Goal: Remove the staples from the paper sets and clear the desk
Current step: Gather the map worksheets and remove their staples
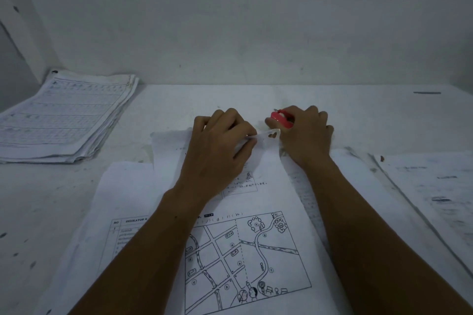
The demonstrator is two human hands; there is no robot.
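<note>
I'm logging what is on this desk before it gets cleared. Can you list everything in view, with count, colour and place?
Paper set with a street-map drawing: one, white with black print, centre near, its top corner lifted.
Sheet with a printed table: one, white, partly under the map set on its left.
Stack of printed sheets: one stack, white, far left by the wall.
Loose papers: several, count unclear, white, at the right edge.
Staple remover: one, red, beyond the map set's top corner.
Desk: one, white, scuffed.
Wall: white, behind the desk.
Left hand: pinches the map set's top corner.
Right hand: grips the staple remover.
</note>
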